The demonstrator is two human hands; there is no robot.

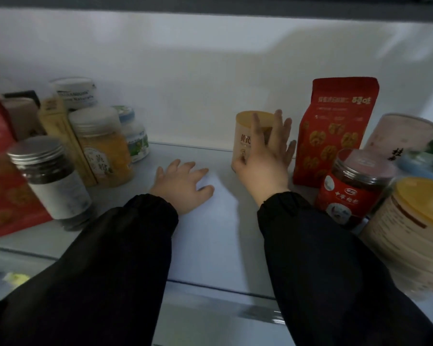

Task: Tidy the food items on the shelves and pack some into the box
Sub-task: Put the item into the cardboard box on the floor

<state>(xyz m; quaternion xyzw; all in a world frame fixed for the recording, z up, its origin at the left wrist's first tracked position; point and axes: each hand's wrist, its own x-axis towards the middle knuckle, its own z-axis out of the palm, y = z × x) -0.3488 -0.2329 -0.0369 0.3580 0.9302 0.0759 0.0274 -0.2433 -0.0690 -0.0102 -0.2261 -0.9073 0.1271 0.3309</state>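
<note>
The left hand [183,182] was laid flat, palm down, on the white shelf [210,233], its fingers straight and spread and nothing held. The right hand [265,161] was pressed against the front and right side of a cream canister [243,138] with a yellow rim. Its fingers were straight and splayed upward over the label, and its thumb was set at the canister's lower left edge, so no closed grasp could be made out. The canister was stood upright near the back wall, in the middle gap of the shelf.

Just to its right a tall red pouch [335,126] was stood, and in front of that a red-labelled jar [353,193]. A large yellow-lidded tin [410,236] and a pale tilted tube [398,136] were seen at the right edge.

On the left a metal-lidded jar [50,181], a jar of yellow contents [103,148], a slim yellow box [60,136], a blue-capped white bottle [136,138] and a white tub [75,92] were grouped closely together, beside another red pouch [3,186]. Both arms were covered by black sleeves [110,258].
</note>
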